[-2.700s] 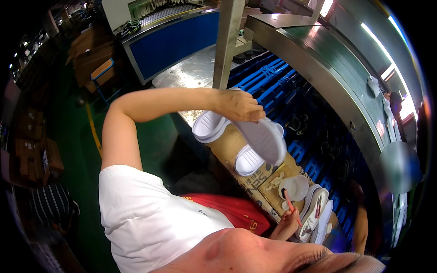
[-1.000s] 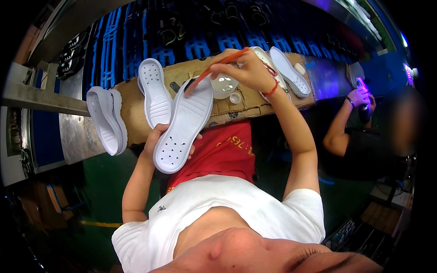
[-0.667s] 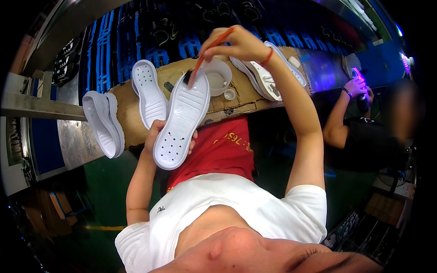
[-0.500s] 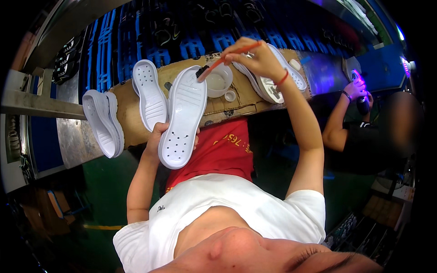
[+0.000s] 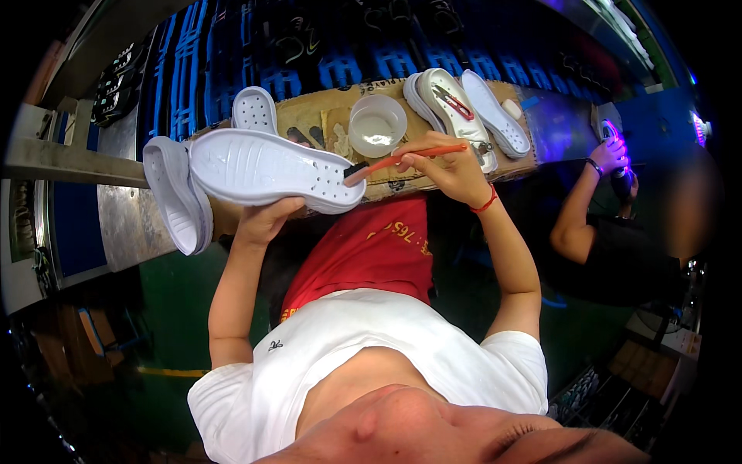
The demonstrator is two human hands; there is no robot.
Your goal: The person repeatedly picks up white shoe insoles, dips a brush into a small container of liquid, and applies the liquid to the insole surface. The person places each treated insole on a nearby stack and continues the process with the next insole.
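My left hand (image 5: 267,220) grips a white shoe sole (image 5: 267,166) from below. The sole lies crosswise with its inner face up; a ribbed area is at its left and small holes are at its right end. My right hand (image 5: 447,166) is closed round the orange handle of a brush (image 5: 379,165). The dark bristles touch or nearly touch the sole's right end, by the holes. Just beyond the brush stands a translucent white bowl (image 5: 401,124) holding some pale liquid.
Cardboard (image 5: 301,110) covers the bench. More white soles stand left (image 5: 184,213), behind (image 5: 253,108) and right (image 5: 495,116). One right-hand sole carries a red-handled tool (image 5: 454,100). Dark shoes on blue racks (image 5: 340,71) line the back. Another person (image 5: 610,240) works at right under violet light.
My left hand has turned the sole from upright to crosswise, its holed end now pointing right. My right hand has brought the brush down toward me, from the far end to the holed end.
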